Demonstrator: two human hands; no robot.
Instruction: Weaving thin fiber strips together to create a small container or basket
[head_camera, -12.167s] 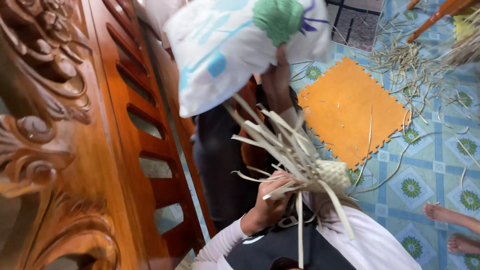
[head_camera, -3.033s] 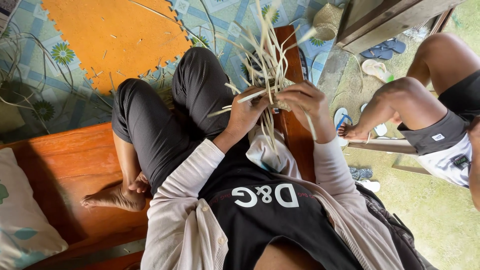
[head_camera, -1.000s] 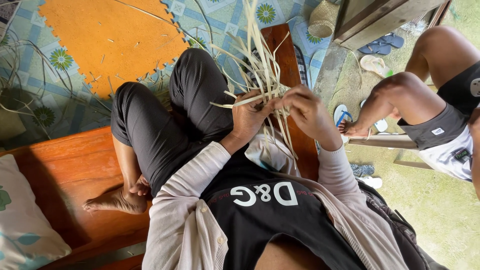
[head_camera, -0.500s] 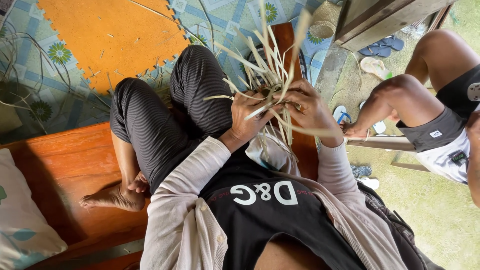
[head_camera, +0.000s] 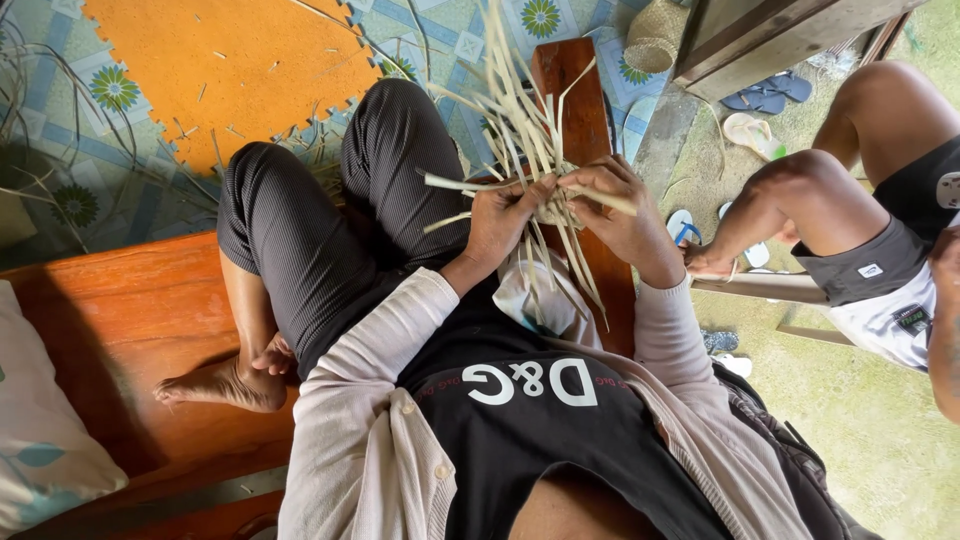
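Note:
I sit cross-legged on a wooden bench (head_camera: 120, 320) and hold a bundle of pale flat palm strips (head_camera: 520, 120) over my lap. My left hand (head_camera: 503, 218) grips the woven knot where the strips cross, thumb on top. My right hand (head_camera: 622, 212) pinches the same knot from the right, with one strip sticking out sideways under its fingers. Loose strip ends fan upward and hang down between my hands. The woven part itself is mostly hidden by my fingers.
Another person (head_camera: 860, 210) sits close on my right, knee bent. An orange foam mat (head_camera: 230, 70) and stray strips lie on the patterned floor. A small woven basket (head_camera: 655, 35), sandals (head_camera: 752, 132), wooden furniture (head_camera: 780, 40) and a pillow (head_camera: 40, 440) surround me.
Both hands stayed on the bundle and kept working the strips. The fan of ends has shifted, and one strip now lies crosswise through my fingers.

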